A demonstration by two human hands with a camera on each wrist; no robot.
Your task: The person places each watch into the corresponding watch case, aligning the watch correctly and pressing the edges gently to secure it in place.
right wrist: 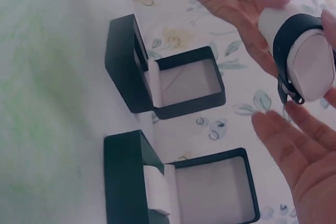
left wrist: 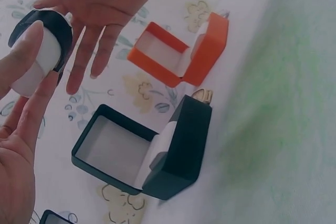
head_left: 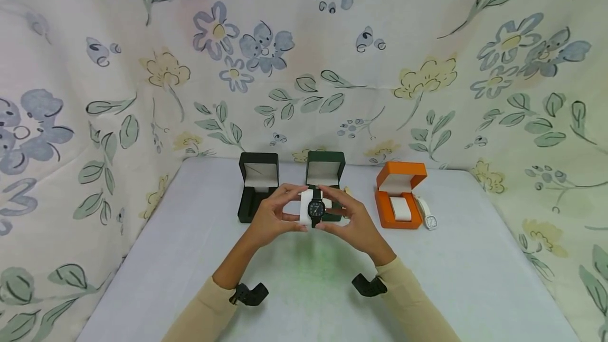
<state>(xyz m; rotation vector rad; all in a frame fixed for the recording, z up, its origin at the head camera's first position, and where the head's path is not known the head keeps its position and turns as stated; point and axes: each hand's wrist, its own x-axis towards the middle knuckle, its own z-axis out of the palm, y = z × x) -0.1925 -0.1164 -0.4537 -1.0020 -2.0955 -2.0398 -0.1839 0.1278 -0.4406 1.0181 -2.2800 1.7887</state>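
Note:
A black wristwatch is wrapped round a white watch cushion, its dial facing the head camera. My left hand holds the left side of the cushion between thumb and fingers. On the other side, my right hand pinches the watch, fingers at the strap's upper end and thumb at its lower end. Some right fingers stretch out loose in the left wrist view. The strap's buckle shows in the right wrist view. Both hands are raised in front of an open green watch box.
An open black watch box stands on the left. To the right, an open orange box contains a white cushion, with a white watch leaning beside it. A gold watch lies by the green box. Floral cloth hangs behind the white table.

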